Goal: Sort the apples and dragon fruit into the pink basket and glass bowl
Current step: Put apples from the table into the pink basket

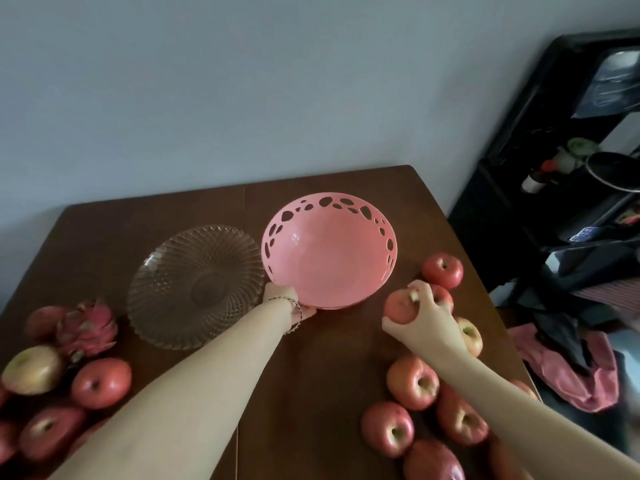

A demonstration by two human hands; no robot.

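The pink basket (329, 258) sits tilted at the middle of the brown table (332, 375), empty. My left hand (289, 301) grips its near rim, fingers hidden under the basket. To its left lies the empty glass bowl (195, 287), wide and shallow. My right hand (424, 318) holds a red apple (398, 308) from above, just right of the basket. A pink dragon fruit (86, 327) lies at the left among several apples (100, 382). Several more apples (412, 382) lie at the right.
The table's right edge runs close to the right-hand apples. Beyond it stand a black shelf unit (561, 161) with small items and a pile of dark and pink cloth (571, 368). A grey wall rises behind the table.
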